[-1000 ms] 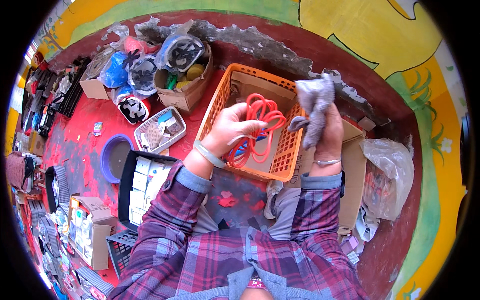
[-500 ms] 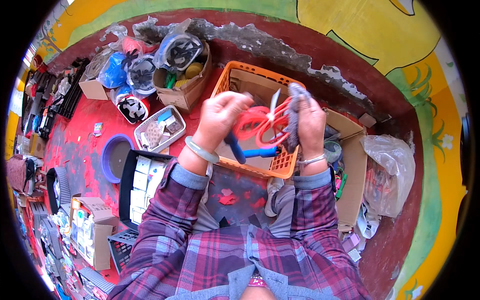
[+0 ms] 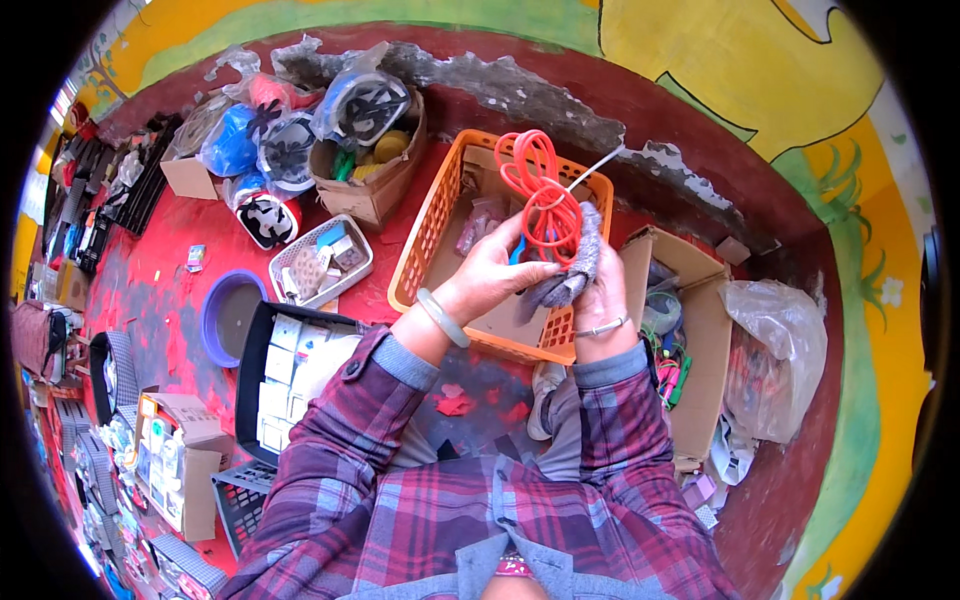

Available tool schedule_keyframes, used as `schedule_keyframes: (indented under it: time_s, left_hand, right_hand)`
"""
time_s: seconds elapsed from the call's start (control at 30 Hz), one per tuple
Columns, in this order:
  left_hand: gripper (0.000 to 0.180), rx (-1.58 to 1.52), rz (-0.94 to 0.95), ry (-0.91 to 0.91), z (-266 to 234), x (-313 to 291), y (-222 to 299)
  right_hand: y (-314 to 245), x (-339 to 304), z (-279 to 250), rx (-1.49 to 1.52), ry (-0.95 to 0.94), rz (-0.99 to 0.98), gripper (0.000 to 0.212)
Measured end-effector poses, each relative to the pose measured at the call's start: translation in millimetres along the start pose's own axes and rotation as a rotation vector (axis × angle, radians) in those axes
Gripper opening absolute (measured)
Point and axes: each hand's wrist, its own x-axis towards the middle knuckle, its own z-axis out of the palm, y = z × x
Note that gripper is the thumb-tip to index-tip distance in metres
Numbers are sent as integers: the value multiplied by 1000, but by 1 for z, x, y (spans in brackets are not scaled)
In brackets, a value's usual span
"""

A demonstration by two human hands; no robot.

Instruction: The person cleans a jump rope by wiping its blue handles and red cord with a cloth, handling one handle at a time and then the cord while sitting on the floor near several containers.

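Note:
Above the orange plastic basket (image 3: pixel 408 262), both of my hands hold a coiled red jump rope (image 3: pixel 545 190) with blue handles. A pale tie cinches the bundle, and its long tail sticks out to the upper right. My left hand (image 3: pixel 492 268) has its fingers closed around the handle end, where only a bit of blue shows. In my right hand (image 3: pixel 603 295) is a bunched grey cloth (image 3: pixel 578 270), pressed against the lower coils. The palm side of that hand is hidden. Cardboard and a clear bag of pinkish items (image 3: pixel 482 222) lie in the basket below.
An open cardboard box (image 3: pixel 705 350) of mixed goods stands at right, beside a clear plastic bag (image 3: pixel 780 350). To the left are a white basket (image 3: pixel 345 285), a purple basin (image 3: pixel 210 330) and a black bin (image 3: pixel 252 400) of white boxes. Bagged helmets (image 3: pixel 365 105) sit further back.
The rope bundle has turned upright, its coils now pointing up. My left hand has moved right and down to grip its lower end. The blue handles have gone mostly out of sight.

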Motion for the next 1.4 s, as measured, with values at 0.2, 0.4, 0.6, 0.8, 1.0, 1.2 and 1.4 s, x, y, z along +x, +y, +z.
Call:
schedule_keyframes:
  time_s: [0.2,0.4,0.6,0.8,1.0,1.2,1.4]
  left_hand:
    - [52,-206,9,114,-4,-3,5]
    - [28,-89,186,280,-4,-3,9]
    - [22,-12,215,501,-34,2,11]
    - [32,580,-44,566,-32,1,-13]
    - [20,1240,270,366,-4,-5,-11]
    - [16,1171,323,64,-1,-12,20]
    - [19,1107,332,-50,-3,-17,24]
  right_hand:
    - [10,-9,6,-32,-23,167,29]
    - [18,-22,32,-394,-72,116,33]
    - [-39,-11,27,-515,117,-222,41]
    - [-36,-35,50,-254,-145,-381,49]
    - [3,-38,71,-1962,-268,-1202,28]
    - [-21,-29,57,-1678,-253,-1303,15]
    - [-40,-21,40,-1055,-96,-434,33]
